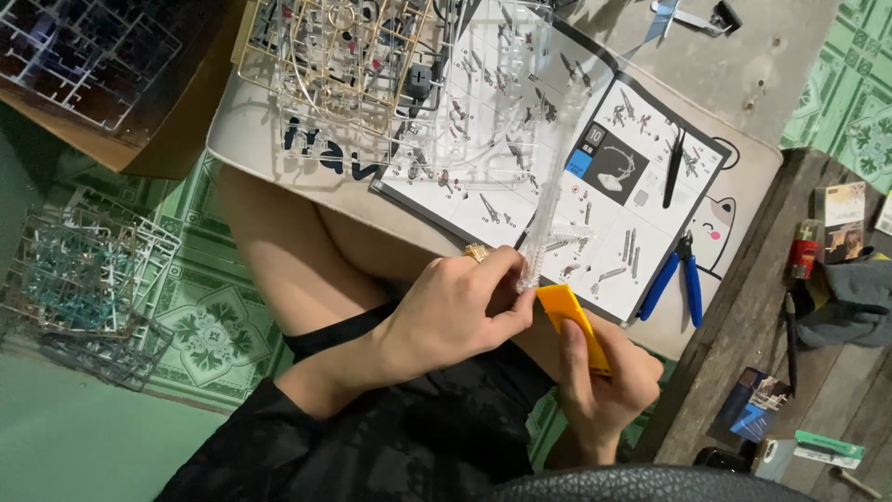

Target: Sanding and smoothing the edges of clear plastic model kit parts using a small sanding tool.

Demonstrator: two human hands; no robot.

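Pinching a clear sprue [548,232] in my left hand [455,311], I clamp a yellow tool [574,325] in my right hand [604,381], both over the manual [595,186]. Blue nippers [678,284] lie beside; small boxes [841,218] sit far right.

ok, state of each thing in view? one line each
left hand: pinching the clear sprue
clear sprue: held up at its lower end, over the manual
right hand: gripping the yellow tool
yellow tool: tip at the sprue's lower end
manual: open, flat on the lap desk
blue nippers: lying on the manual's edge, unheld
tweezers: lying on the manual, closed
sprue stack: piled on the lap desk
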